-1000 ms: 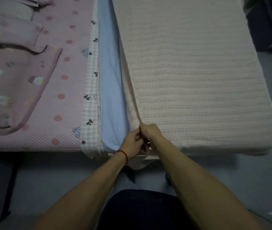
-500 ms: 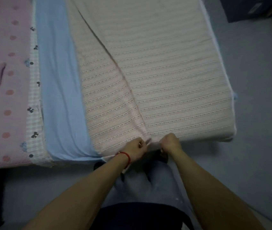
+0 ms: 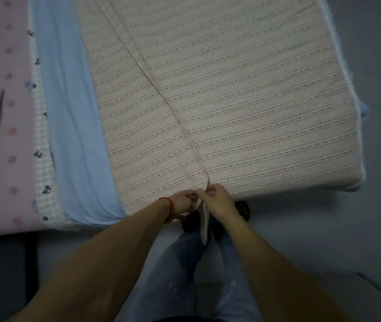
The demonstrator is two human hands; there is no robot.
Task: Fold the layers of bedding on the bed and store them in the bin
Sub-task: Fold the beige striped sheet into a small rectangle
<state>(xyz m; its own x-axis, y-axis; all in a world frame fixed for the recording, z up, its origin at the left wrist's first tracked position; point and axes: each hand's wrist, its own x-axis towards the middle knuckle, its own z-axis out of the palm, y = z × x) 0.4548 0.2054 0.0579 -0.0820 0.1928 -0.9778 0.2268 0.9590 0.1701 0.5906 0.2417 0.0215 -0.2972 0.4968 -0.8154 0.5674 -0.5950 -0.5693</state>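
A beige knitted blanket (image 3: 254,101) with thin dashed stripes covers the right part of the bed, one edge of it running as a diagonal line from the top down to my hands. My left hand (image 3: 183,202), with a red string at the wrist, and my right hand (image 3: 217,201) meet at the bed's near edge. Both pinch the blanket's corner, and a narrow strip of it (image 3: 204,226) hangs down between them. To the left lie a light blue sheet (image 3: 73,112), a white checked layer with black bows (image 3: 43,159) and a pink dotted cover (image 3: 3,124). No bin is in view.
Grey floor (image 3: 324,240) lies in front of and to the right of the bed. My legs in jeans (image 3: 184,275) stand close to the bed's near edge. A dark strip (image 3: 3,263) runs along the floor at the lower left.
My view has swung right and closer to the blanket. My hands, apart on the near edge half a second ago, have come together on the corner, and a strip of blanket now hangs below them.
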